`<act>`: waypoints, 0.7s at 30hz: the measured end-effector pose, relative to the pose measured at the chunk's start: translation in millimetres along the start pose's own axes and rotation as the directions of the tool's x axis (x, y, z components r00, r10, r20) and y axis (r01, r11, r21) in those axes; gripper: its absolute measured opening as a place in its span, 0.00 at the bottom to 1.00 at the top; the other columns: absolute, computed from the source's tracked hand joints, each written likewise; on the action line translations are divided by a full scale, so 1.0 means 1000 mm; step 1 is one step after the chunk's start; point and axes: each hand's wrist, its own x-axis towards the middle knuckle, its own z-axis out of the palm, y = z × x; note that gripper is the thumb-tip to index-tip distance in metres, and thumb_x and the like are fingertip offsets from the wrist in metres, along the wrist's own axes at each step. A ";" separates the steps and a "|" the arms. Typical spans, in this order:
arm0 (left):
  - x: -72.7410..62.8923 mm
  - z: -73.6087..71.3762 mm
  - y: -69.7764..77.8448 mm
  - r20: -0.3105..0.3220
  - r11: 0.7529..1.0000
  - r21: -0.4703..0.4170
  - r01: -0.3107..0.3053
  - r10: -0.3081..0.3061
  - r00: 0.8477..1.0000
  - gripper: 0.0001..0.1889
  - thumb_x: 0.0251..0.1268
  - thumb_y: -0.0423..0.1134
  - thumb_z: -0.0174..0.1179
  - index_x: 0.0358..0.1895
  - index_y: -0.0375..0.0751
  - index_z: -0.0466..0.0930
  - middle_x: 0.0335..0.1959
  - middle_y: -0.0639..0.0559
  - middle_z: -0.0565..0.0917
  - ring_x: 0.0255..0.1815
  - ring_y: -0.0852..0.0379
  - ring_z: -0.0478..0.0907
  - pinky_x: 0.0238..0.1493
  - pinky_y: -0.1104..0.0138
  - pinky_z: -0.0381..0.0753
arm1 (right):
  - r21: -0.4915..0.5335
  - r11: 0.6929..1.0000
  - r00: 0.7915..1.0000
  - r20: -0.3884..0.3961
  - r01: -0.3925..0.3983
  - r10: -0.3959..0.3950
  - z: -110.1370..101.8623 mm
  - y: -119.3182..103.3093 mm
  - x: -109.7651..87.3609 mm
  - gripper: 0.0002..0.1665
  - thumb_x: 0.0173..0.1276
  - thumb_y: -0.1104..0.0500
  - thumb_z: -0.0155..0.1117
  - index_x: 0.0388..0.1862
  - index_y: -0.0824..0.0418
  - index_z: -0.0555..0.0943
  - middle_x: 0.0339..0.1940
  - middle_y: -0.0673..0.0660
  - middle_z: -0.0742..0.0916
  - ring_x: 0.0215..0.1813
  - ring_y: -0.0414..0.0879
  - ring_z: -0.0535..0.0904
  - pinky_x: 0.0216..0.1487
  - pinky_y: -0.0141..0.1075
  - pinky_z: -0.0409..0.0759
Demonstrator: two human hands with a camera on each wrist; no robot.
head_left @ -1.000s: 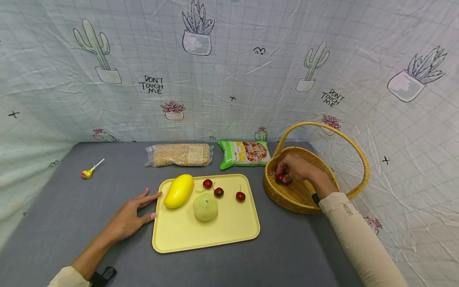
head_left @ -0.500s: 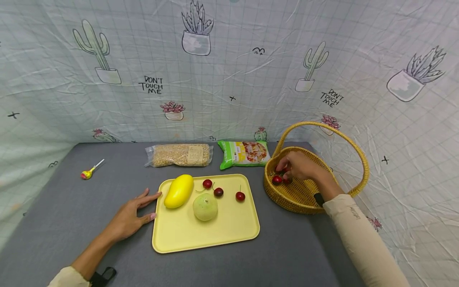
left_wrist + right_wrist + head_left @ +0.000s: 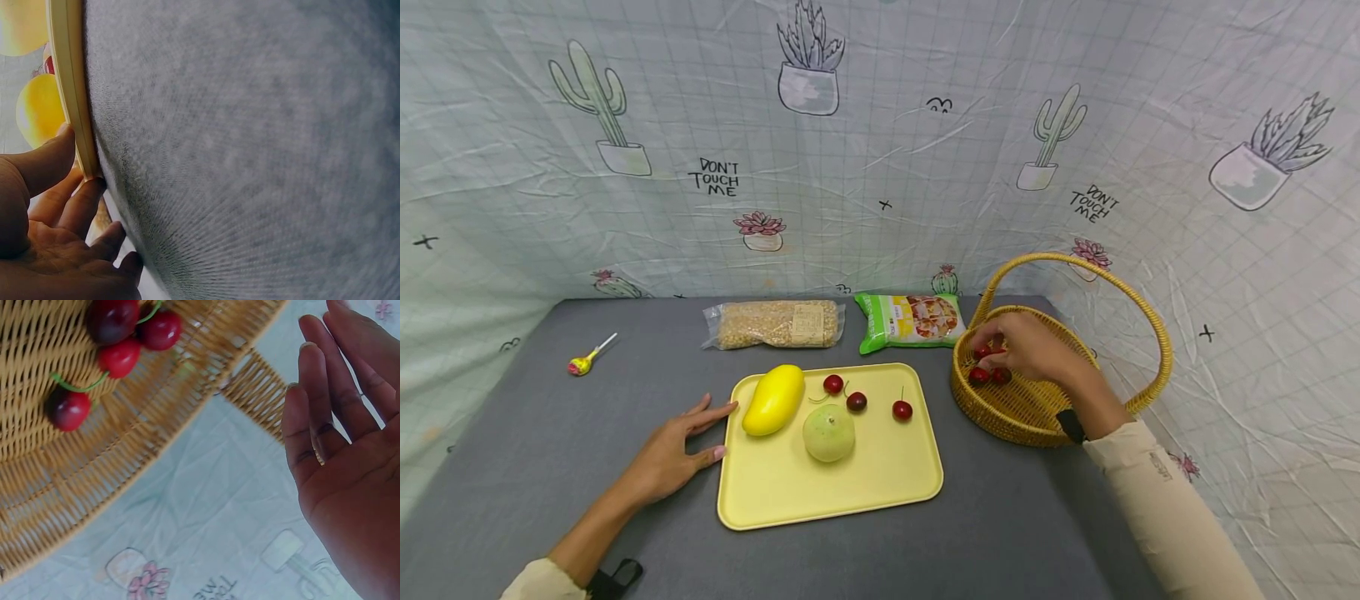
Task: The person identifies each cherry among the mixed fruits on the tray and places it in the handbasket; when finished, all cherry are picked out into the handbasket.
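My left hand (image 3: pixel 662 458) has its fingers extended, with the thumb and a fingertip touching the left edge of the yellow tray (image 3: pixel 775 504). On that tray lie a yellow mango (image 3: pixel 774 400), a pale green round fruit (image 3: pixel 829 433) and three cherries (image 3: pixel 902 410). Over the wicker basket (image 3: pixel 1015 429), my right hand (image 3: pixel 1026 346) holds nothing; its fingers look relaxed and fairly straight in the right wrist view. Several dark red cherries (image 3: pixel 119 357) lie together on the basket's bottom, partly hidden by that hand in the head view.
A clear bag of pale grains (image 3: pixel 767 325) and a green packet (image 3: pixel 913 321) lie along the back of the grey table. At the far left is a lollipop (image 3: pixel 591 356). The basket's tall arched handle (image 3: pixel 1161 333) rises on the right. Patterned cloth hangs behind.
My right hand has let go of the cherries and lifted slightly from the basket's bottom, uncovering several of them. The left hand and tray stay where they were.
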 end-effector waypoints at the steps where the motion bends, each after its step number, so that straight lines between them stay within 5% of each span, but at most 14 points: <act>1: 0.000 0.000 0.000 0.000 1.000 -0.003 0.001 -0.001 1.000 0.36 0.67 0.39 0.74 0.78 0.48 0.74 0.83 0.24 0.59 0.83 0.20 0.55 0.73 0.25 0.58 | 0.006 1.000 1.000 -0.006 0.008 -0.008 0.000 -0.004 -0.001 0.14 0.64 0.64 0.80 0.49 0.59 0.92 0.48 0.57 0.94 0.49 0.57 0.89 0.47 0.48 0.88; 9: 0.000 0.000 -0.001 -0.005 1.000 -0.003 -0.004 0.004 1.000 0.36 0.67 0.39 0.74 0.78 0.47 0.75 0.82 0.24 0.60 0.83 0.21 0.55 0.74 0.25 0.59 | 0.046 0.998 0.998 -0.044 0.052 -0.050 0.006 -0.031 -0.003 0.15 0.64 0.63 0.81 0.49 0.56 0.92 0.40 0.50 0.93 0.39 0.41 0.86 0.41 0.38 0.86; 21: 0.000 0.000 0.000 -0.003 1.000 0.014 0.004 -0.004 1.000 0.36 0.66 0.40 0.74 0.78 0.48 0.75 0.82 0.24 0.60 0.82 0.21 0.56 0.73 0.25 0.59 | 0.039 0.994 0.993 -0.055 0.107 -0.104 0.024 -0.059 -0.005 0.20 0.62 0.61 0.83 0.54 0.55 0.91 0.42 0.48 0.92 0.38 0.43 0.82 0.38 0.34 0.82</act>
